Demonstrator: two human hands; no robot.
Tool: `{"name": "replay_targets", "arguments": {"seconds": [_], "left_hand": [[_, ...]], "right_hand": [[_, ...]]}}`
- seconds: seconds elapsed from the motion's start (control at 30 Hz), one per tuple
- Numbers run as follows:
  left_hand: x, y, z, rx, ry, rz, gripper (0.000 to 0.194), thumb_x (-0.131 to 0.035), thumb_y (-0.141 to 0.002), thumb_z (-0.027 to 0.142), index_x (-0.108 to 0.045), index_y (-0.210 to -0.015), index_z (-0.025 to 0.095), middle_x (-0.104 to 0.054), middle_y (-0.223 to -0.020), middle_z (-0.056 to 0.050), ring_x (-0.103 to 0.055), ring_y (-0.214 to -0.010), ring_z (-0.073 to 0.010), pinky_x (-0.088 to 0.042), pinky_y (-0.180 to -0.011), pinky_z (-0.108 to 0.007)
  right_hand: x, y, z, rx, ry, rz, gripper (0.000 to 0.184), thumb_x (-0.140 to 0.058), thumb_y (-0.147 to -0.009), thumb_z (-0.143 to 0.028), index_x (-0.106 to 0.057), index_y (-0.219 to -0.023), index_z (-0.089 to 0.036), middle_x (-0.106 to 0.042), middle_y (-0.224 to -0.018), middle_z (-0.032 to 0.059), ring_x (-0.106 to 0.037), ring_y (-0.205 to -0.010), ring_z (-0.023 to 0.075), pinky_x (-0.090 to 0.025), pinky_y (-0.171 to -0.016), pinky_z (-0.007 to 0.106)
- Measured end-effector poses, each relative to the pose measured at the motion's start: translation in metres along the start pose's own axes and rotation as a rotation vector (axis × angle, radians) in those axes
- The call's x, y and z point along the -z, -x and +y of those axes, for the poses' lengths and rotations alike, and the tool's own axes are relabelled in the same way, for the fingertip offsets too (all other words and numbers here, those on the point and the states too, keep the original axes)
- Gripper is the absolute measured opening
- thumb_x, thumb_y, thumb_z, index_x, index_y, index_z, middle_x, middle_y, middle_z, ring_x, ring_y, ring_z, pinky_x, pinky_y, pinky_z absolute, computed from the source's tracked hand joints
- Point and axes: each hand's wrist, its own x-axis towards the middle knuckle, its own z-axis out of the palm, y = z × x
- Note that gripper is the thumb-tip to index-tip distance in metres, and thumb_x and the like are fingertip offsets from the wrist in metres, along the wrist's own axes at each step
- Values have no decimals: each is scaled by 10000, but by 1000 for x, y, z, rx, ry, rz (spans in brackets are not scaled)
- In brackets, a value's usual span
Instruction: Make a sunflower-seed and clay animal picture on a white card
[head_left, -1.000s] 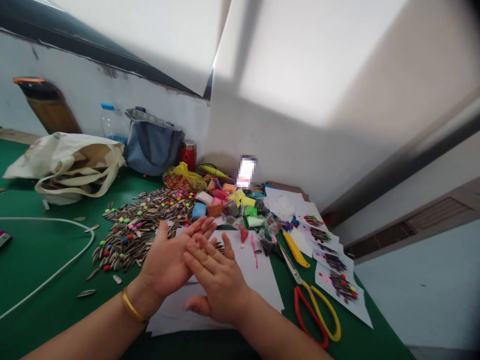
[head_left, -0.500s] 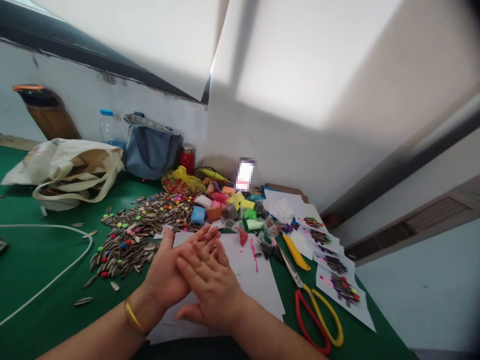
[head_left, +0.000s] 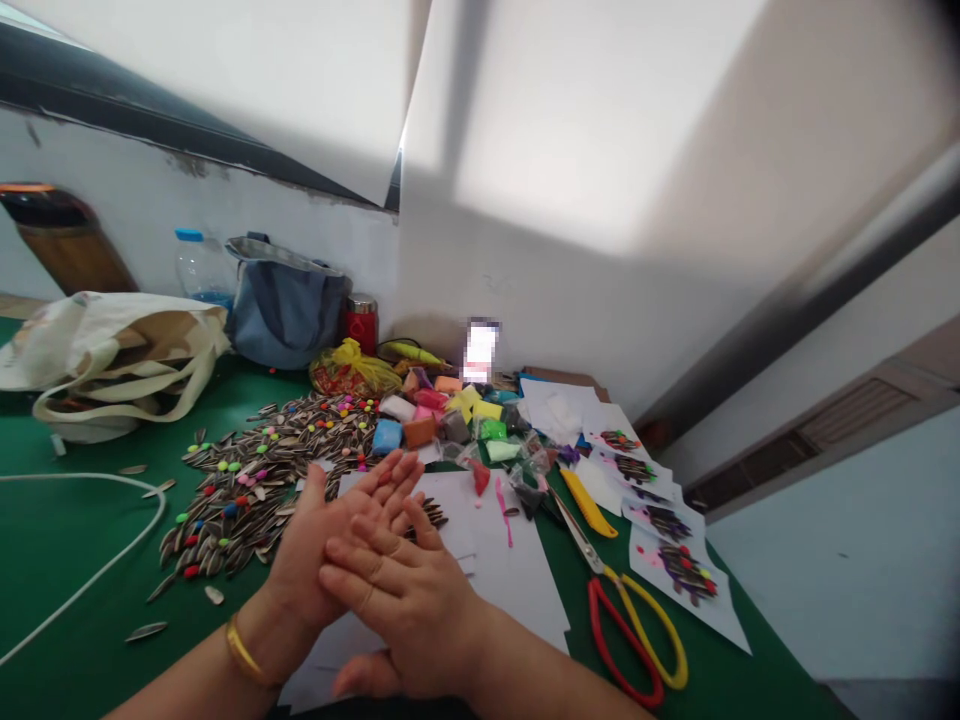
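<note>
My left hand (head_left: 307,545) is turned palm up with its fingers stretched out, a gold bangle (head_left: 246,652) on its wrist. Across that palm lies my right hand (head_left: 409,600), flat and palm down, its fingers extended. Whether anything is between the palms is hidden. Beneath both hands are white paper sheets (head_left: 517,590), with a strip of pink clay (head_left: 504,510) and several striped seeds (head_left: 433,513) on top. Left of the hands spreads a heap of striped sunflower seeds (head_left: 247,500) mixed with small coloured pieces. Beyond them are packets of coloured clay (head_left: 420,432).
Scissors (head_left: 596,565) and a yellow cutter (head_left: 589,503) lie at the right, beside cards decorated with seeds (head_left: 686,575). A cloth bag (head_left: 127,330), blue bag (head_left: 289,310), bottle (head_left: 201,270), red flask (head_left: 361,325) and phone (head_left: 481,350) stand behind. A white cable (head_left: 90,570) crosses the left side.
My right hand has slid back along my left palm, toward me and leftward. Seeds on the paper now show past the fingers. The whole view has shifted slightly.
</note>
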Motion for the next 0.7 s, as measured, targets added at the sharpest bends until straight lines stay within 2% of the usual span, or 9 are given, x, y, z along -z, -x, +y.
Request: {"name": "replay_targets", "arguments": {"seconds": [0.1,0.2,0.27,0.4,0.5,0.6,0.7], "left_hand": [[-2,1,-1,27,-14,38,982,-424,-846,758,-170,-1567,142,-500,-1452,-237,-544,-1291,-335,-436,-1076,-487],[-6,1,1,-61,8,13,985,-404,-836,779,-168,-1570,167,-488,-1469,-218,-551,-1287,-320,-456,-1062,-472],[-7,1,1,-44,-1,34,977,-389,-838,784,-186,-1567,165,-493,-1464,-222,-572,-1265,-320,-489,-1027,-458],[-7,1,1,-43,-37,60,971,-372,-851,775,-215,-1557,127,-489,-1461,-238,-560,-1276,-326,-483,-1038,-466],[-7,2,0,-75,-47,44,965,-364,-849,781,-238,-1550,131,-501,-1456,-224,-553,-1285,-318,-489,-1032,-459],[-7,3,1,-25,-60,74,966,-382,-853,769,-234,-1550,117,-511,-1443,-236,-554,-1283,-319,-488,-1030,-454],[-7,2,3,-72,-24,34,977,-394,-843,774,-201,-1560,138,-497,-1460,-223,-531,-1307,-319,-457,-1060,-471]], "right_hand": [[1,0,0,-99,34,-5,776,-320,-920,-737,-480,-1426,-171,-440,-1516,46,-197,-1499,241,31,-1246,484],[1,0,-1,-31,-9,-4,740,-327,-921,-728,-519,-1391,-189,-486,-1486,27,-200,-1498,236,6,-1245,507],[0,1,-1,9,-13,-1,756,-335,-908,-745,-506,-1403,-201,-469,-1499,12,-191,-1500,233,-4,-1247,497],[0,0,-1,-58,17,-3,771,-327,-920,-731,-469,-1429,-170,-456,-1508,37,-191,-1500,238,15,-1243,501],[0,0,0,-2,-13,-32,759,-346,-901,-747,-494,-1414,-207,-475,-1497,27,-200,-1498,234,11,-1244,492],[0,0,-1,-54,19,-41,796,-370,-890,-754,-460,-1441,-186,-444,-1518,55,-188,-1501,250,9,-1241,500],[0,1,-1,-70,9,-32,774,-388,-897,-735,-476,-1425,-176,-490,-1484,63,-191,-1499,259,2,-1233,539]]}}
